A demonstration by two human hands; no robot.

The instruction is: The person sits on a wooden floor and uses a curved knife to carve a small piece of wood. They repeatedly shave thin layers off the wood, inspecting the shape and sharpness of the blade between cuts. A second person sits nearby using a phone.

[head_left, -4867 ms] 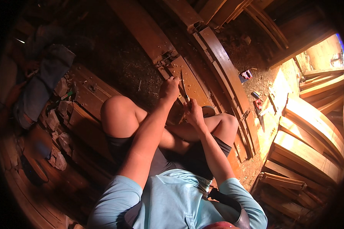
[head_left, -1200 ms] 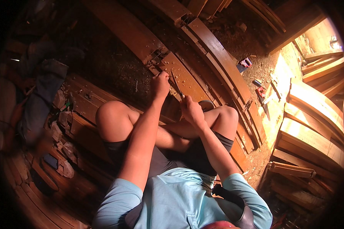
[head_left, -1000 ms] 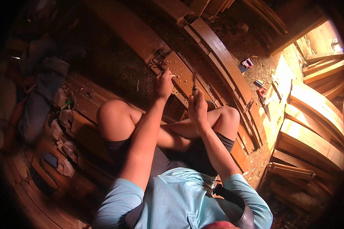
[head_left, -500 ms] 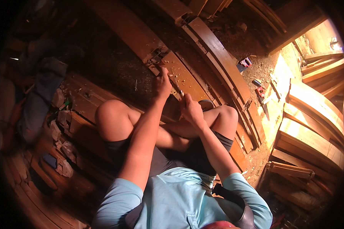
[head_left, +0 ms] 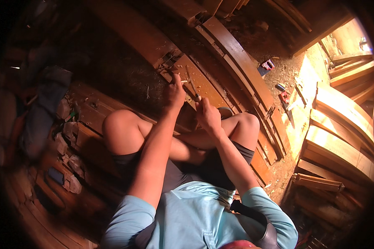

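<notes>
Gripping a slim, straight, metal-bladed tool (head_left: 192, 83), your right hand (head_left: 208, 115) sits on the near side in the head view; the tool's long axis runs far and slightly left, passing just right of your curled left hand (head_left: 176, 91), apparently pinching a small pale wooden piece (head_left: 184, 81).

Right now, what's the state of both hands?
Left hand: closed, holding a small pale piece.
Right hand: closed, holding a thin-bladed tool.
</notes>
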